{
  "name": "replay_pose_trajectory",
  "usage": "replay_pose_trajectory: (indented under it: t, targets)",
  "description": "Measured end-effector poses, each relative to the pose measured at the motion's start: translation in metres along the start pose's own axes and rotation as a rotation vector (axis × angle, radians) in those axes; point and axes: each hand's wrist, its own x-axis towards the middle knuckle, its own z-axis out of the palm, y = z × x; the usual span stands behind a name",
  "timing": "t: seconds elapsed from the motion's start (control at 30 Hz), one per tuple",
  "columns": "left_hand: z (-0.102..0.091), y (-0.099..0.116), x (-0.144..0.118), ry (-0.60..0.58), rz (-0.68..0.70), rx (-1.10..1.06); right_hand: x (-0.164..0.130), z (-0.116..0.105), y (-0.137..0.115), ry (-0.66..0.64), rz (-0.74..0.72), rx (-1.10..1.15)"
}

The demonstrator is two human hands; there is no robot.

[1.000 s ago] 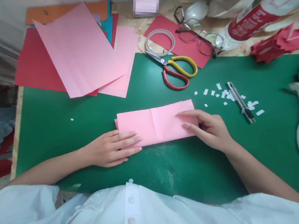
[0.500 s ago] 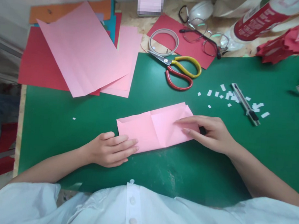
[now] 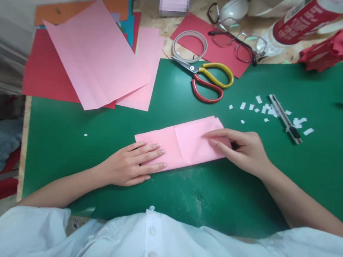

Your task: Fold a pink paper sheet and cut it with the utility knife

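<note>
A folded pink paper point(image 3: 185, 143) lies on the green cutting mat point(image 3: 100, 147) in front of me. My left hand point(image 3: 131, 165) rests flat on its left end, fingers spread and pressing down. My right hand point(image 3: 242, 148) is at its right end, with thumb and fingers pinching the paper's edge. The paper shows a vertical crease near its middle and a slightly raised right flap.
Pink, red and other coloured sheets point(image 3: 91, 54) are stacked at the back left. Scissors point(image 3: 206, 78) with yellow and red handles, a tape ring point(image 3: 189, 46) and glasses point(image 3: 237, 39) lie behind. A utility knife point(image 3: 285, 118) and white paper scraps sit to the right.
My left hand slid up onto the paper's left end and spread flat. The right flap of the paper shifted a little under my right hand.
</note>
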Motion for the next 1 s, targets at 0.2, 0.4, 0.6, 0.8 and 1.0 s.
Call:
replay_pose_trajectory:
  t: [0.2, 0.4, 0.6, 0.8, 1.0]
  targets:
    - [0.000, 0.000, 0.000, -0.010, -0.031, -0.007, 0.001, 0.001, -0.002, 0.022, 0.040, 0.002]
    - [0.001, 0.000, 0.000, -0.001, -0.055, -0.005, 0.001, 0.005, -0.007, 0.110, 0.032, -0.037]
    - [0.002, 0.001, -0.001, 0.007, -0.073, 0.001, -0.003, 0.012, -0.006, 0.185, 0.064, -0.090]
    - [0.002, 0.001, 0.000, 0.020, -0.080, 0.005, -0.001, 0.015, -0.008, 0.263, 0.071, -0.080]
    - [0.003, 0.002, 0.000, 0.013, -0.090, -0.003, 0.003, 0.013, -0.011, 0.193, 0.069, -0.101]
